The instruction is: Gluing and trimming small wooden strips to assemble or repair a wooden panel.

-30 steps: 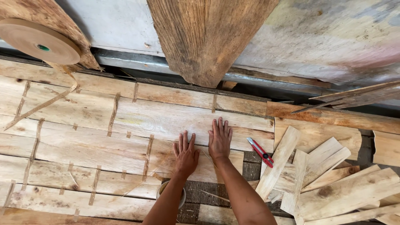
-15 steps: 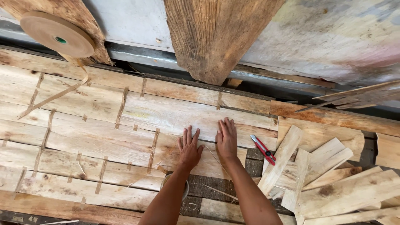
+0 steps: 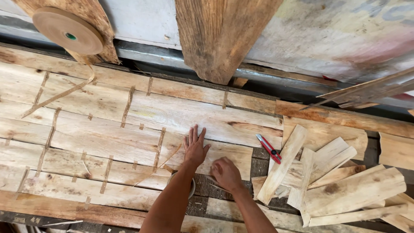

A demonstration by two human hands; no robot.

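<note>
The person is assembling a veneer sheet (image 3: 129, 125) from thin wood strips joined by short pieces of brown paper tape (image 3: 159, 144), and the step in hand appears to be seating the lower right edge of that sheet. The veneer sheet is lying flat on the table (image 3: 224, 207), covering most of its left and centre. The left hand (image 3: 195, 149) is lying palm down with fingers spread, pressing on the sheet near its right end. The right hand (image 3: 225, 172) is curling loosely at the sheet's lower edge, fingertips down; whether it is pinching a strip or a tape end cannot be told. A tape roll (image 3: 68, 31) is hanging at upper left, with a loose tail trailing onto the sheet. A red utility knife (image 3: 268, 149) is lying just right of the sheet, beside a pile of loose veneer pieces (image 3: 336, 181). By judgement, the next move is calling for holding the seam closed while tape is being applied across it.
</note>
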